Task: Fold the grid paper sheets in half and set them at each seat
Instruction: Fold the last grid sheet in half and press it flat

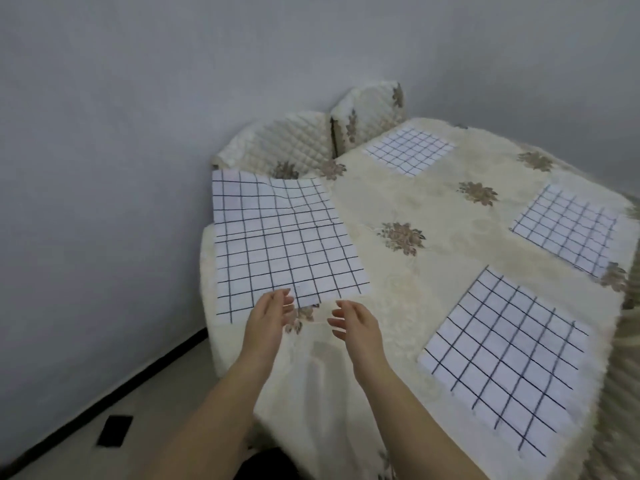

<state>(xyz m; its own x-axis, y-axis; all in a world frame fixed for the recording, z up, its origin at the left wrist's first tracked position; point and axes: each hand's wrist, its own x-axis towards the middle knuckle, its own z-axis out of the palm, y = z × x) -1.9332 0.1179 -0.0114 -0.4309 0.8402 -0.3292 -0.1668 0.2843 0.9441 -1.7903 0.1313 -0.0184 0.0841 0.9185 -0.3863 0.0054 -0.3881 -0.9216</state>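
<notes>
A large unfolded grid paper sheet [280,240] lies at the table's left side, its far left corner hanging past the edge. My left hand [268,317] rests at its near edge, fingers apart, thumb and fingertips touching the paper's lower rim. My right hand [353,322] hovers just right of it, fingers spread, holding nothing. Three smaller grid sheets lie on the cloth: one near right [502,362], one far right [568,226], one at the back [410,150].
The table wears a cream cloth with brown flower prints [401,237]. Two quilted chair backs [287,143] [370,112] stand at the far left corner against a grey wall. A dark floor outlet [114,430] sits on the floor at lower left.
</notes>
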